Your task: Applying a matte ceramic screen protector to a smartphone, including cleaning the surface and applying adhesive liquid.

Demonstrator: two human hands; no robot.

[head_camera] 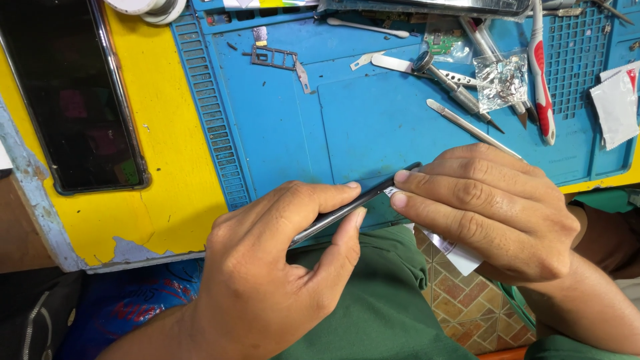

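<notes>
My left hand (280,260) grips a thin dark phone (363,200) edge-on, thumb along its top side and index finger under it. My right hand (490,213) pinches the phone's far end with its fingertips and also holds a white paper strip (457,253) that hangs beneath the palm. Both hands hover over the near edge of a blue work mat (373,127), above my green-clad lap.
A dark phone screen (73,100) lies on the yellow tabletop (173,160) at left. On the mat's far side lie a screwdriver (453,90), metal spudgers, a red-and-white handled tool (541,73), a small bag of screws (501,80), a metal bracket (277,60) and a white wipe packet (617,107).
</notes>
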